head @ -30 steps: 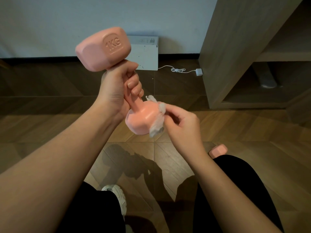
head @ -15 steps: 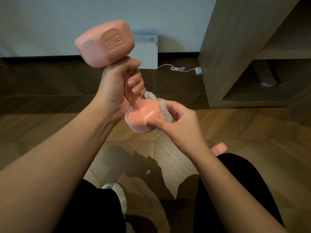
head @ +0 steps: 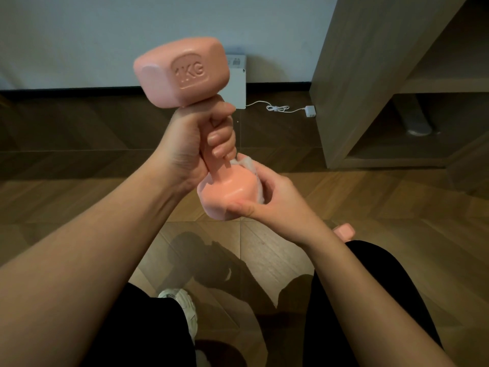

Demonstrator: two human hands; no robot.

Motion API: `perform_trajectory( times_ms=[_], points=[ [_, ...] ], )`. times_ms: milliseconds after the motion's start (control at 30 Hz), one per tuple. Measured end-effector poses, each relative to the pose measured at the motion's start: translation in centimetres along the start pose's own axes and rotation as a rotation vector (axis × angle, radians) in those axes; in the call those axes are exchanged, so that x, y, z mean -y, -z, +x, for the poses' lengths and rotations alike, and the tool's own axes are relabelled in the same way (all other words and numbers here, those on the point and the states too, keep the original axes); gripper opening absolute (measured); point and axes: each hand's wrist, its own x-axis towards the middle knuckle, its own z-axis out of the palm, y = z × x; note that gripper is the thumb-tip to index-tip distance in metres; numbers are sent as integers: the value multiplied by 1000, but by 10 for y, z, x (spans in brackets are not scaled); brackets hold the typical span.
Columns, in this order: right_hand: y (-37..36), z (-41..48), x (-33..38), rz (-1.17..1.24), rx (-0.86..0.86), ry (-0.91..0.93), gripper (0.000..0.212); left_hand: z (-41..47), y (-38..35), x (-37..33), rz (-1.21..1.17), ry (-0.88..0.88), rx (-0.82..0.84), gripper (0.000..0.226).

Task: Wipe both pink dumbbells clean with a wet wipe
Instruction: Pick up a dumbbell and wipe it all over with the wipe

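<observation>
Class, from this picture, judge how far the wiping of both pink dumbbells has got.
Done: nothing shows as finished, and cleanliness cannot be judged. In hand: the left hand grips the first dumbbell by its handle while the right hand presses the wet wipe against its lower head. Left: the second dumbbell, lying on the floor by the right leg, with no hand on it.

"1KG" on pink dumbbell [head: 182, 72]
</observation>
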Motion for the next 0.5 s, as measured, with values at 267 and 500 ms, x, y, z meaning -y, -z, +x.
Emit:
perform_trajectory(
  times_ms=[267, 500],
  points=[
    [3, -2, 0, 138, 1, -28, 73, 1, -5, 0, -63, 38, 88, 33],
    [2, -4, -1, -37, -204, -25, 81, 6, 2, 2, 9, 30, 17, 37]
  ],
)
